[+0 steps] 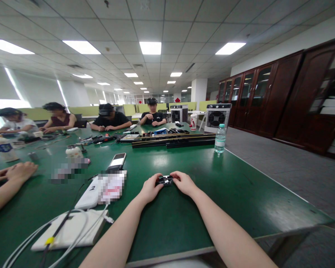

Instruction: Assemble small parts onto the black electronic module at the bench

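Between both hands, low over the green table (167,219), is a small black part with silvery bits (165,180); its exact kind is too small to tell. My left hand (151,188) is closed on its left end, thumb in front and fingers behind. On the opposite end, the fingers of my right hand (184,183) pinch it the same way. My fingertips hide both ends of the part.
Left of my arms lie a white power bank (88,193), a white box (69,230) with cables, and a phone (117,160). A water bottle (220,139) stands right, near black rails (173,140). A neighbour's hands (19,173) rest at far left; several people sit beyond.
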Demonstrator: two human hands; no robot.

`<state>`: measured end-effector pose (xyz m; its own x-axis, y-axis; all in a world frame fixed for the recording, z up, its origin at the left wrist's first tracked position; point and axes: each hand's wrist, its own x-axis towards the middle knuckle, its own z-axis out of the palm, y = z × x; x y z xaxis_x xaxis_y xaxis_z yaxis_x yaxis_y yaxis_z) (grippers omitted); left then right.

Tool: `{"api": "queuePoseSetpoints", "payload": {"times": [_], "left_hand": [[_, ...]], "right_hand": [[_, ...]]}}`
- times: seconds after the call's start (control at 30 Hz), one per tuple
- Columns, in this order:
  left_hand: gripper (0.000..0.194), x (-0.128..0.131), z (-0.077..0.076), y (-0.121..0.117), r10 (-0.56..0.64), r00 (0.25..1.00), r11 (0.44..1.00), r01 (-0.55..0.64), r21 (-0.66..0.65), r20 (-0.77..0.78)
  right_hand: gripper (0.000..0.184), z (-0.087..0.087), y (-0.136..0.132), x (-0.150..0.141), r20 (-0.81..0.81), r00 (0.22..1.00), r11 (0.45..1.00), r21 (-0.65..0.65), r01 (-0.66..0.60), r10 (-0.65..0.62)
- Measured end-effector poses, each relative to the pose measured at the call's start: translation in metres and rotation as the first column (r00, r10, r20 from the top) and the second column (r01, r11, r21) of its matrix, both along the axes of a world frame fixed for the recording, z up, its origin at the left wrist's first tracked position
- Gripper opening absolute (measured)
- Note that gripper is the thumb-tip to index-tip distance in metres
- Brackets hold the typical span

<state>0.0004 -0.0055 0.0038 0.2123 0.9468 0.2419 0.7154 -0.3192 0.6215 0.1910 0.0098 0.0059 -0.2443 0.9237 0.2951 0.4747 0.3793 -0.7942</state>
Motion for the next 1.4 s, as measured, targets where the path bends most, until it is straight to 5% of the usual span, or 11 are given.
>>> {"api": "queuePoseSetpoints", "payload": {"times": [0.7,1.4], "left_hand": [[0.041,0.0,-0.0016,0.0009,-0.008,0.997,0.998,0.003,0.062,0.08],[0.045,-0.0003,-0.0009,0.0007,-0.017,0.999,0.999,0.018,0.031,-0.035]], "right_hand": [[0.028,-0.0004,0.001,-0.0005,0.003,1.0,1.0,0.011,0.008,-0.008],[0.03,0.0023,-0.0014,-0.001,0.032,0.999,1.0,0.012,0.022,-0.023]]}}
